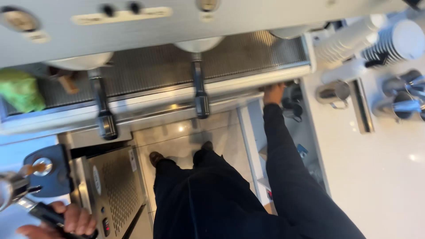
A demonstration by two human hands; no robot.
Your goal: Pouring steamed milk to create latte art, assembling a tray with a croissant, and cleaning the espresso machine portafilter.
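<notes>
Portafilter (17, 190) is sitting at lower left, its handle (46, 215) wrapped by the left hand (73, 220), fingers curling shut around it. Right hand (274, 92) is reaching forward, arm fully extended, fingers hooking the espresso machine (177, 88) edge beside the desk (376, 168).

The left hand (73, 220) closes its grip around a black portafilter handle (46, 215) at the lower left. The right hand (274, 92) reaches to the front edge of the espresso machine (177, 95), near a steel pitcher (333, 93) on the white tabletop (376, 177).
</notes>
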